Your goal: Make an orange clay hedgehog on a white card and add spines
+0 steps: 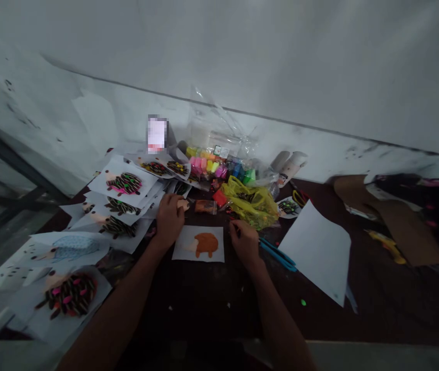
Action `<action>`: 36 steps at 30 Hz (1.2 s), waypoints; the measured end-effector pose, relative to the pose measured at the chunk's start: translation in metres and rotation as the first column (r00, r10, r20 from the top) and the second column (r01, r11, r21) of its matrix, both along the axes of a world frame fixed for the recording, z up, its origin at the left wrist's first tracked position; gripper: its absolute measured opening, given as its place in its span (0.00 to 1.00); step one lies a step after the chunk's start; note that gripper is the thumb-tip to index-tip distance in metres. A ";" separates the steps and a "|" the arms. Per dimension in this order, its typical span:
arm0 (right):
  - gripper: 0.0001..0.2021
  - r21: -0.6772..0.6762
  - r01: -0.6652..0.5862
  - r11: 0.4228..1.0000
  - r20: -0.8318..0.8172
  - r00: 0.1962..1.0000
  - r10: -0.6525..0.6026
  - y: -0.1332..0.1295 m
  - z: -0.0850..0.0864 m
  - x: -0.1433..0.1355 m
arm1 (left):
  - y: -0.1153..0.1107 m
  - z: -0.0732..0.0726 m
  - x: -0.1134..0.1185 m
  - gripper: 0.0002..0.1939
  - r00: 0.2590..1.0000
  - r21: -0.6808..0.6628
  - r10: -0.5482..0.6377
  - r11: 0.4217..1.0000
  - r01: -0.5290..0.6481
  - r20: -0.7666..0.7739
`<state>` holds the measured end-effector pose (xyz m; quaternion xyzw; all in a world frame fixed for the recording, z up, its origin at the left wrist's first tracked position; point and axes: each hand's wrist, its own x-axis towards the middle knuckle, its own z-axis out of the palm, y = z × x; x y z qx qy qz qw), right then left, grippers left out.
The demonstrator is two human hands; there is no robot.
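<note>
A small white sheet (pixel 182 249) with an orange-brown hedgehog shape (pixel 207 244) lies flat between my hands on the dark table. Left of its upper corner, my left hand (pixel 169 219) has its fingers bent down beside a pale beige piece (pixel 183 204); its fingertips are too unclear to tell what they hold. My right hand (pixel 244 241) is to the right of the sheet, fingers curled together in a pinch near the yellow plastic bag (pixel 256 206); whatever is between the fingertips is too small to name. Blue-handled scissors (pixel 278 253) lie just right of it.
Hedgehog pictures (pixel 124 183) cover the left side. Colored clay packs (pixel 207 165) stand behind, beside a lit phone (pixel 157 134). Orange (pixel 205 206) and red packs (pixel 220 198) lie ahead. Blank paper (pixel 315 252), a yellow cutter (pixel 387 246) and brown cardboard (pixel 408 226) are right.
</note>
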<state>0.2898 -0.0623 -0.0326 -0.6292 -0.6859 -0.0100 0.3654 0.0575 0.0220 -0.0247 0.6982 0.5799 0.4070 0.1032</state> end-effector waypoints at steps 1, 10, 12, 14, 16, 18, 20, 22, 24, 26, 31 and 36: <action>0.14 0.003 0.001 1.000 0.000 1.000 -0.001 0.000 0.000 0.000 | -0.001 0.000 0.000 0.14 0.998 -0.017 -0.004 1.000 0.003 -0.057; 0.14 -0.005 -0.008 1.000 -0.006 1.000 0.008 -0.002 0.003 0.000 | 0.005 -0.012 -0.003 0.17 0.998 0.059 -0.049 0.997 0.052 -0.043; 0.14 -0.017 -0.001 1.000 -0.005 1.000 0.001 -0.002 0.003 0.000 | 0.006 -0.015 -0.003 0.17 0.997 0.080 -0.073 0.994 0.075 -0.023; 0.14 -0.027 0.003 1.000 -0.002 1.000 -0.003 -0.002 0.002 0.000 | 0.006 -0.017 -0.001 0.17 0.993 0.089 -0.118 0.989 0.120 -0.023; 0.13 -0.032 0.001 0.999 -0.001 1.000 -0.001 -0.002 0.002 -0.001 | 0.005 -0.018 0.001 0.16 0.986 0.096 -0.163 0.982 0.165 -0.027; 0.13 -0.035 0.002 0.999 -0.002 1.000 -0.002 -0.003 0.002 -0.002 | 0.003 -0.016 0.001 0.16 0.982 0.112 -0.185 0.976 0.187 -0.025; 0.12 -0.041 0.009 0.999 0.004 1.000 -0.009 -0.003 0.002 -0.002 | 0.002 -0.013 0.001 0.15 0.980 0.135 -0.195 0.971 0.197 -0.028; 0.12 -0.049 0.024 0.998 0.015 1.000 -0.024 -0.004 0.004 -0.003 | 0.000 -0.009 0.001 0.15 0.976 0.155 -0.215 0.963 0.220 -0.046; 0.11 -0.060 0.046 0.997 0.031 0.999 -0.045 -0.005 0.005 -0.004 | -0.002 -0.006 0.002 0.14 0.961 0.165 -0.269 0.947 0.277 -0.069; 0.11 -0.061 0.066 0.996 0.055 0.996 -0.063 -0.006 0.007 -0.005 | -0.004 -0.006 0.006 0.14 0.928 0.157 -0.358 0.915 0.370 -0.101; 0.10 -0.027 0.046 0.999 0.117 0.992 -0.042 -0.004 0.007 -0.005 | -0.005 -0.016 0.016 0.15 0.840 0.078 -0.506 0.846 0.527 -0.194; 0.10 -0.030 0.047 0.998 0.107 0.993 -0.044 0.005 0.005 -0.002 | -0.002 -0.022 0.016 0.14 0.843 0.032 -0.471 0.868 0.495 -0.261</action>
